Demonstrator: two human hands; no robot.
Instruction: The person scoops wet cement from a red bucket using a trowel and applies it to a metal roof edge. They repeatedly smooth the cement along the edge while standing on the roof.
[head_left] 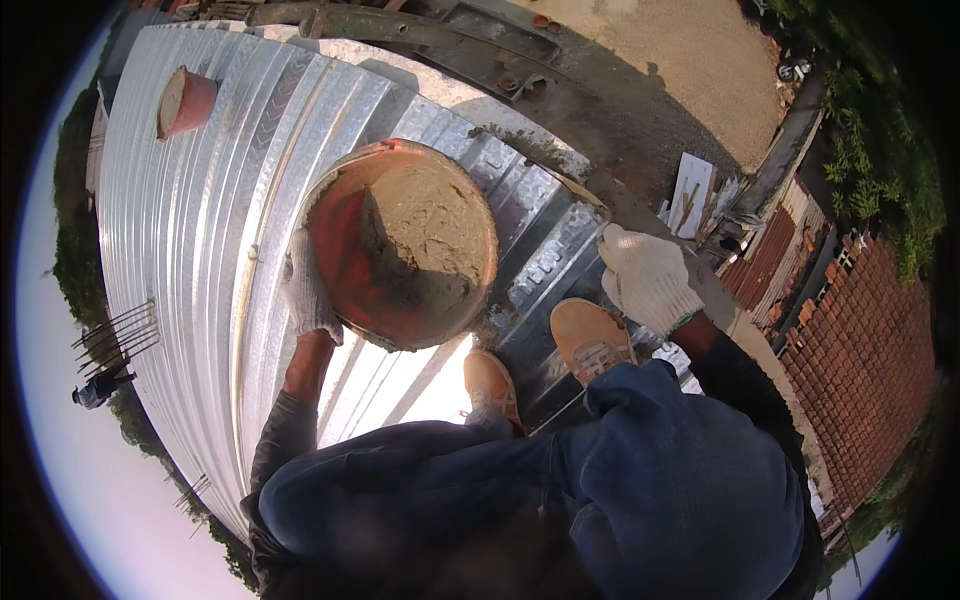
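A round red-orange bucket (338, 235) of wet grey mortar (435, 215) stands tilted on the corrugated metal decking (215, 210). Mortar covers much of its inside and its rim. My left hand (307, 287), in a pale knit glove, grips the bucket's left side; its fingertips are partly hidden. To the right of the bucket, my right hand (648, 280) wears a matching glove. Its fingers are curled at the decking's edge, and whatever they may hold is hidden. My tan shoes (590, 335) are planted on the metal just below the bucket.
Another red bucket (190, 103) lies farther off on the decking at upper left. The decking's right edge drops to ground far below, with a sand area (700, 80) and a tiled roof (860, 370). Bare rebar (120, 335) sticks up at the left. Mortar splashes mark the ribs.
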